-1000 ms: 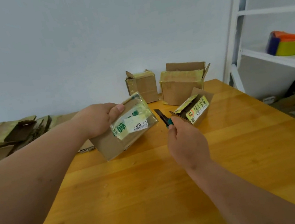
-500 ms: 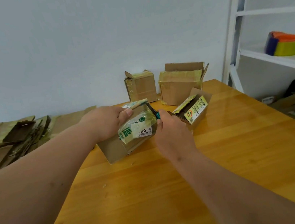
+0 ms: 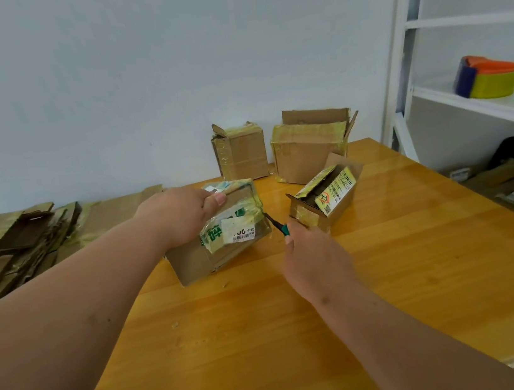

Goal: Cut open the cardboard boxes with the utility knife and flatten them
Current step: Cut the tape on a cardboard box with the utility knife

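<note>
Far left: stack of flattened brown corrugated cardboard, so we're partway through. My left hand has its grip curled over the top of the taped brown cardboard box with glossy yellow-green tape, tilted on the glossy yellow wood surface. Right hand grips the teal-handled utility knife, blade at the box's right edge. Step: slitting tape. Next, I reckon: draw along the seam, clear of the thumb.

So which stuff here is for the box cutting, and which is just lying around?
For the job: taped box gripped by left hand; utility knife in right hand; three waiting boxes; flattened pile.

Lying about: colourful tape rolls; white shelf.
</note>
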A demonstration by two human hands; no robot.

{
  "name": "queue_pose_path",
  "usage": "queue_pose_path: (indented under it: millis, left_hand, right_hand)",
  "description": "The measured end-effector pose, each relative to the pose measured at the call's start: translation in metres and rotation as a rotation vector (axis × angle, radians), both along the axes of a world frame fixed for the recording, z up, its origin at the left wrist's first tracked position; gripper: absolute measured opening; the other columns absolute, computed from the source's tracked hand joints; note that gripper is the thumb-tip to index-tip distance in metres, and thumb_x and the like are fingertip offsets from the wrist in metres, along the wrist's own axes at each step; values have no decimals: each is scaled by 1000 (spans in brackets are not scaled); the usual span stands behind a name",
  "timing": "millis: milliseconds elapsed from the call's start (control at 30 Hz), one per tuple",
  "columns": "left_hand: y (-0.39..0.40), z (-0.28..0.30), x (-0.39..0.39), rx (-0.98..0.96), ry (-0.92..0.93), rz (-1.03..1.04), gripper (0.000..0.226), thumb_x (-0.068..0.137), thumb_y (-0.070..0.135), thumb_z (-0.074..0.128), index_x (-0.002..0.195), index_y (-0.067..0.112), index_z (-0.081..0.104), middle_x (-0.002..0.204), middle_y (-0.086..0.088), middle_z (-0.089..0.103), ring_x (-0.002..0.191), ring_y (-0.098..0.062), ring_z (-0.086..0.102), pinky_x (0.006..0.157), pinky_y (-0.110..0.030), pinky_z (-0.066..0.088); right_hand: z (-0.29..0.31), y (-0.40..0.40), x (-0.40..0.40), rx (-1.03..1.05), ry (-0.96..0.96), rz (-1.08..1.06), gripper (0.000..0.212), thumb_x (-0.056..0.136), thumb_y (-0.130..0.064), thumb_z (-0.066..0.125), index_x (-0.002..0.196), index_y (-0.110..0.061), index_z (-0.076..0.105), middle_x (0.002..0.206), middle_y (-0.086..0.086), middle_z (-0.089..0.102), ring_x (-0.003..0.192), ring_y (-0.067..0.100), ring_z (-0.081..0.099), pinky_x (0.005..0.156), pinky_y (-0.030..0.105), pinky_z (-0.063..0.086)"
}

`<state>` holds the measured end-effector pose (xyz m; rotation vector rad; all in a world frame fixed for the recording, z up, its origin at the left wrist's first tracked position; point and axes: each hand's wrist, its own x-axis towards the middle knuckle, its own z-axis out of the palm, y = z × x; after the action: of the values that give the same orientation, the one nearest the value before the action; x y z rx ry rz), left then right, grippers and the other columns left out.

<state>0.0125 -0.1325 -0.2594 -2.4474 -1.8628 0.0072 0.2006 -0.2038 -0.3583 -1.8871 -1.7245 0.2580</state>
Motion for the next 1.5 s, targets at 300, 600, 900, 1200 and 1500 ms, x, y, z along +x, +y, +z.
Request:
queue_pose_path:
  millis: [300, 600, 900, 1200, 1500]
  left_hand:
    - [-12, -5, -7, -2, 52, -6, 60, 95, 64, 13, 147, 43, 33, 139, -2, 54, 123, -27, 51, 84, -36, 45]
    - [-40, -15, -62, -121, -42, -178, 96, 62, 91, -4, 145, 53, 27, 151, 16, 35, 137, -14, 36, 106, -32, 33]
    - [-57, -14, -32, -72, -74, 160, 96, 72, 88, 24, 142, 23, 35, 141, -7, 42, 117, -29, 51, 89, -41, 46]
    - [-45, -1, -37, -478, -289, 166, 66, 82, 27, 67, 141, 27, 35, 109, -2, 55, 82, -18, 62, 69, -28, 51]
    - [-30, -29, -50, -472, -66, 48, 86, 84, 78, 21, 152, 36, -11, 159, 15, -20, 148, -16, -15, 119, -51, -2]
  right_hand:
    - [-8, -9, 13, -212, -130, 30, 26, 102, -26, 33, 112, -20, 57, 85, -4, 56, 78, 14, 57, 61, 30, 43]
    - [7, -1, 14, -158, 189, 26, 24, 101, -24, 36, 92, -16, 57, 86, 5, 64, 75, 19, 61, 60, 35, 50]
    - [10, 0, -37, -416, 287, 118, 38, 103, -17, 47, 141, -16, 46, 124, 9, 61, 106, 27, 65, 91, 40, 56]
    - [7, 10, -24, -375, 379, 11, 44, 102, -10, 46, 139, -33, 41, 120, 5, 60, 72, 18, 71, 64, 32, 59]
    - [10, 23, -43, -427, 610, -12, 52, 98, -1, 33, 141, -29, 45, 90, 0, 53, 72, 23, 68, 63, 32, 55]
